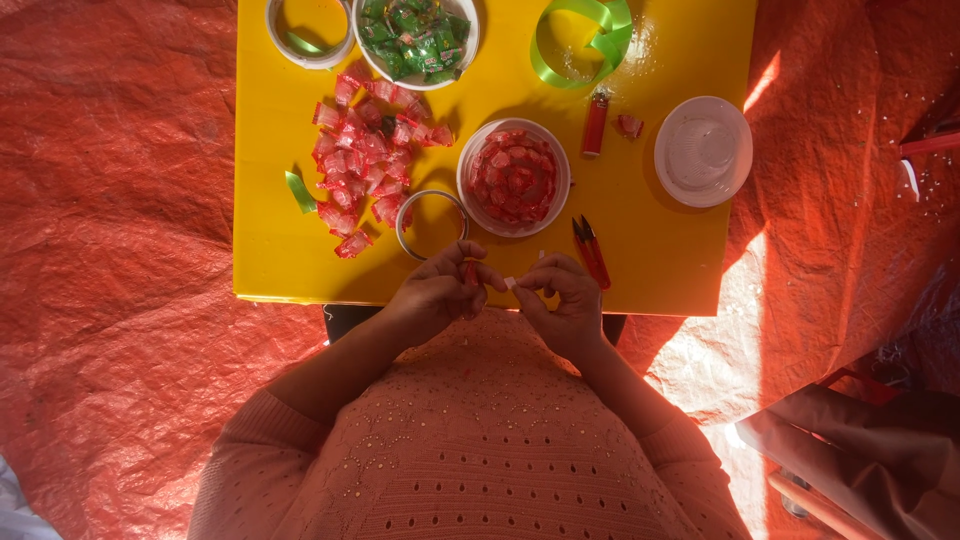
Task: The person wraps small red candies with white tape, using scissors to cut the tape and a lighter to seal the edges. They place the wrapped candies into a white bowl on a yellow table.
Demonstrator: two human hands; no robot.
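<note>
Red wrapped candy (470, 273) pinched in left hand (435, 292), right hand (565, 298) nipping a white scrap (510, 283). Prob light, crinkly, slippery; grip by wrapper ends, over yellow counter (660, 250).

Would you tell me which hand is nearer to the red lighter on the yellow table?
Right. The right hand sits below the red lighter; the left hand is farther left.

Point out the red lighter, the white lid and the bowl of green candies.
red lighter (595, 123), head view, middle of its body.
white lid (703, 151), head view, centre of its top.
bowl of green candies (468, 45), head view, right rim.
</note>
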